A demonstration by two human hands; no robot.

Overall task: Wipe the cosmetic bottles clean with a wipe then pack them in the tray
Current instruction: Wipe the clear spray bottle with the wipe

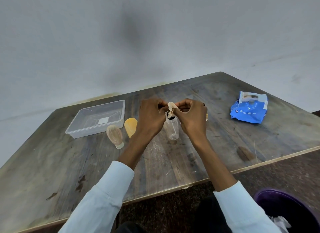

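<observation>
My left hand (151, 116) and my right hand (192, 117) meet above the table's middle, both pinching a crumpled beige wipe (171, 108). Right below the wipe a clear spray bottle (172, 128) with a dark top stands upright between my wrists. A beige streaked bottle (115, 136) stands cap-down to the left. Beside it is an orange bottle (130, 126), partly hidden by my left wrist. The clear plastic tray (76, 128) lies further left with no bottle in it. A small orange object (207, 116) peeks out behind my right hand.
A blue pack of wipes (249, 109), torn open, lies at the far right of the wooden table (173, 163). A purple bin (285, 210) with crumpled paper stands on the floor at the lower right. A grey wall rises behind the table.
</observation>
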